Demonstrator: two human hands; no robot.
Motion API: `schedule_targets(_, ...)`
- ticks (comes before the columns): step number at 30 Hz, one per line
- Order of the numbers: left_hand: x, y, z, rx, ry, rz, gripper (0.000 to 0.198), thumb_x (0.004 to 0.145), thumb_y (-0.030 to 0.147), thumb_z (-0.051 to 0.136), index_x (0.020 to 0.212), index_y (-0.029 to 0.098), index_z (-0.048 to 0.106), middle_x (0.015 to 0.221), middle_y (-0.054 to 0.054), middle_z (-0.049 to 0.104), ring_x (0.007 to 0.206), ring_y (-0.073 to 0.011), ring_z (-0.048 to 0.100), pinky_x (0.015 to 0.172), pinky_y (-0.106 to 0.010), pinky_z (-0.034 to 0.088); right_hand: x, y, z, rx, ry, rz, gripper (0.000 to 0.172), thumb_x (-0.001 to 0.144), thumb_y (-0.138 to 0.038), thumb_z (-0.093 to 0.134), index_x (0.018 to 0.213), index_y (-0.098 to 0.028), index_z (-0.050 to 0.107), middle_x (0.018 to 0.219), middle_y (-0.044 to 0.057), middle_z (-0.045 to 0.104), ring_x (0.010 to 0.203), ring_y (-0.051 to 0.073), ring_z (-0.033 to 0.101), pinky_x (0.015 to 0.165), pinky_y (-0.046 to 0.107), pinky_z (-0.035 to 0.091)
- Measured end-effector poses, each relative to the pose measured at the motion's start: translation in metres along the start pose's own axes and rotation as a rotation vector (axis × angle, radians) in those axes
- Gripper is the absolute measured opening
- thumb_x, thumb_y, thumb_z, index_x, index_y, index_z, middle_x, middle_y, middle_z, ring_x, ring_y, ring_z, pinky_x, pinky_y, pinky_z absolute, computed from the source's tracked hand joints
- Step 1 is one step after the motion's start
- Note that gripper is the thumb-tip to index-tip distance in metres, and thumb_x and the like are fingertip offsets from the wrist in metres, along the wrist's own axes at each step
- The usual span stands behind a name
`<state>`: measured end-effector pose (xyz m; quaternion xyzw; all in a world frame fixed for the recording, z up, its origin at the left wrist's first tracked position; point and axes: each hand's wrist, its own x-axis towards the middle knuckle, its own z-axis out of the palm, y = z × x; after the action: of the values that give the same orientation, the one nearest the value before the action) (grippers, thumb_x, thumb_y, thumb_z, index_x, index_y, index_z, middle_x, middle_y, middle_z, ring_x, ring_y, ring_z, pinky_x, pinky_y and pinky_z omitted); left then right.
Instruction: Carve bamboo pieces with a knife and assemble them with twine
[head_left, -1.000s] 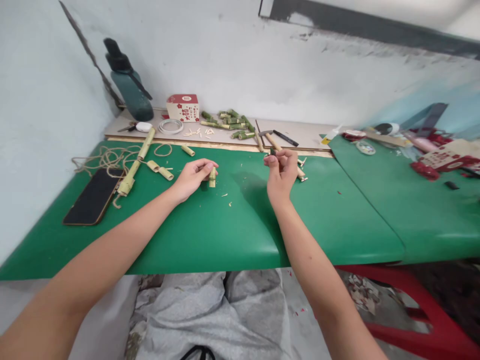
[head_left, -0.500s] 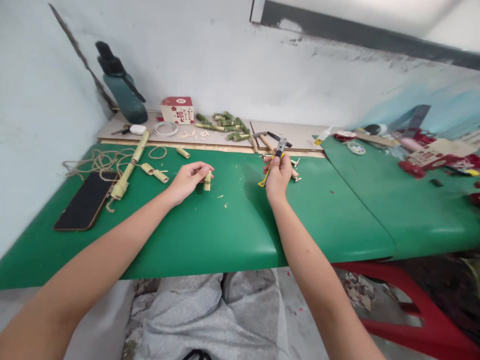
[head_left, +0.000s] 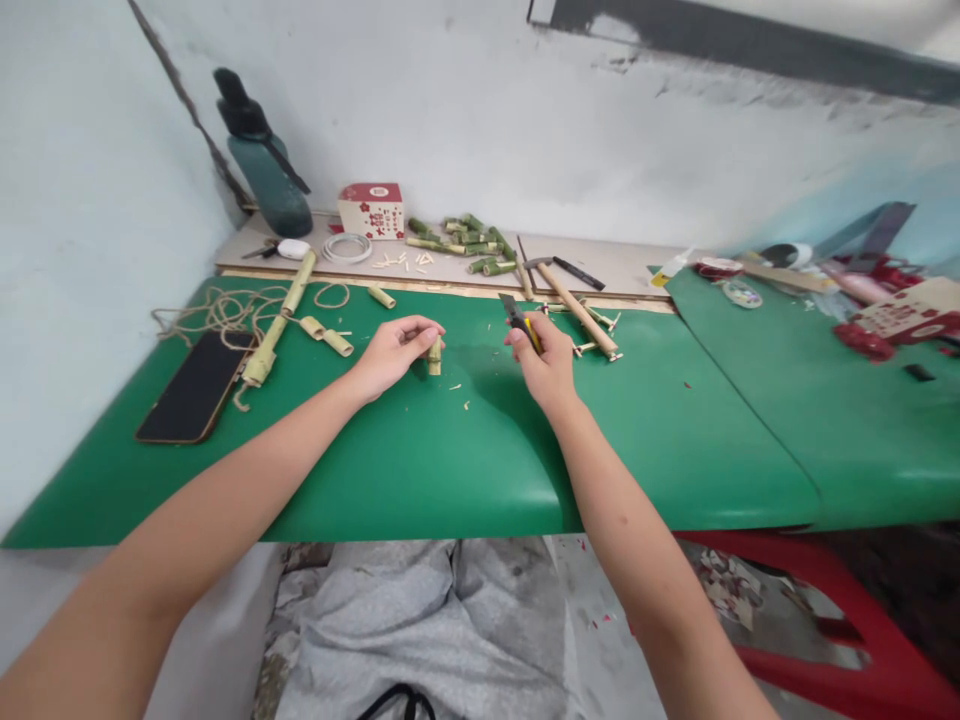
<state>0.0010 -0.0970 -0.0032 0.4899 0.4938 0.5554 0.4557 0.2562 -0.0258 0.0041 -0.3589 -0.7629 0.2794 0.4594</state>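
Note:
A short bamboo piece (head_left: 435, 359) stands upright on the green tabletop (head_left: 420, 470), and my left hand (head_left: 399, 352) pinches it between thumb and fingers. To its right, my right hand (head_left: 547, 365) is wrapped round a yellow and black utility knife (head_left: 519, 318), raised above the table with its blade end pointing up and left. Small bamboo shavings (head_left: 466, 405) lie just in front of the piece. Past my right hand, a hammer (head_left: 574, 305) rests across thin sticks joined together (head_left: 613, 322).
Left of my hands are cut bamboo tubes (head_left: 337, 343), a jointed bamboo length (head_left: 266, 350), twine (head_left: 202, 308) and a phone (head_left: 196, 388). Along the back stand a bottle (head_left: 271, 175), a red-white box (head_left: 372, 212) and green bamboo pieces (head_left: 480, 240). A red stool (head_left: 892, 630) is below right.
My right hand has swung the knife from pointing up and right to pointing up and left, closer to the bamboo piece. The left hand keeps its pinch. The camera view has shifted slightly.

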Motion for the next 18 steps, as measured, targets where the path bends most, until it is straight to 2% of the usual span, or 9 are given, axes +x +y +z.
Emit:
schedule_targets(4, 0.000, -0.004, -0.001, 0.064, 0.041, 0.112, 0.050, 0.080, 0.066, 0.085, 0.099, 0.020, 0.079, 0.095, -0.010, 0.083, 0.083, -0.0191, 0.076, 0.080, -0.034, 0.061, -0.002, -0.008, 0.001, -0.117, 0.001, -0.126, 0.042, 0.104, -0.061, 0.057, 0.107, -0.022, 0.072, 0.089, 0.003, 0.073, 0.079, 0.019, 0.065, 0.078, 0.034, 0.052)
schedule_targets(8, 0.001, -0.006, -0.004, 0.179, 0.131, 0.202, 0.038, 0.087, 0.057, 0.082, 0.100, 0.020, 0.079, 0.096, -0.009, 0.082, 0.085, -0.0184, 0.075, 0.076, -0.032, 0.059, 0.002, -0.004, 0.000, -0.156, 0.079, -0.154, 0.036, 0.104, -0.055, 0.059, 0.107, -0.023, 0.074, 0.098, 0.006, 0.075, 0.089, 0.022, 0.069, 0.086, 0.038, 0.055)
schedule_targets(11, 0.003, -0.007, -0.009, 0.221, 0.214, 0.263, 0.034, 0.091, 0.054, 0.078, 0.103, 0.022, 0.080, 0.098, -0.008, 0.082, 0.085, -0.0179, 0.074, 0.076, -0.032, 0.058, 0.008, 0.016, -0.005, -0.189, 0.212, -0.069, 0.035, 0.102, -0.052, 0.060, 0.117, -0.023, 0.073, 0.104, 0.008, 0.075, 0.097, 0.025, 0.070, 0.091, 0.043, 0.057)
schedule_targets(14, 0.004, -0.005, -0.013, 0.202, 0.298, 0.307, 0.040, 0.092, 0.060, 0.076, 0.106, 0.023, 0.079, 0.095, -0.007, 0.080, 0.085, -0.0176, 0.073, 0.074, -0.031, 0.057, 0.015, 0.043, -0.011, -0.203, 0.289, 0.054, 0.049, 0.101, -0.049, 0.059, 0.141, -0.021, 0.066, 0.119, 0.013, 0.074, 0.109, 0.029, 0.071, 0.099, 0.050, 0.058)
schedule_targets(16, 0.005, -0.002, -0.015, 0.185, 0.347, 0.326, 0.046, 0.091, 0.067, 0.075, 0.106, 0.023, 0.079, 0.090, -0.006, 0.077, 0.080, -0.0160, 0.069, 0.070, -0.029, 0.055, 0.018, 0.057, -0.013, -0.204, 0.250, 0.165, 0.067, 0.100, -0.047, 0.058, 0.160, -0.018, 0.050, 0.116, 0.014, 0.075, 0.107, 0.030, 0.073, 0.096, 0.053, 0.060)
schedule_targets(18, 0.005, 0.000, -0.016, 0.166, 0.385, 0.343, 0.052, 0.088, 0.072, 0.074, 0.105, 0.023, 0.080, 0.085, -0.005, 0.074, 0.073, -0.0140, 0.064, 0.065, -0.028, 0.052, 0.018, 0.064, -0.014, -0.220, 0.153, 0.260, 0.079, 0.097, -0.042, 0.061, 0.168, -0.015, 0.039, 0.107, 0.012, 0.077, 0.099, 0.030, 0.075, 0.093, 0.053, 0.061)
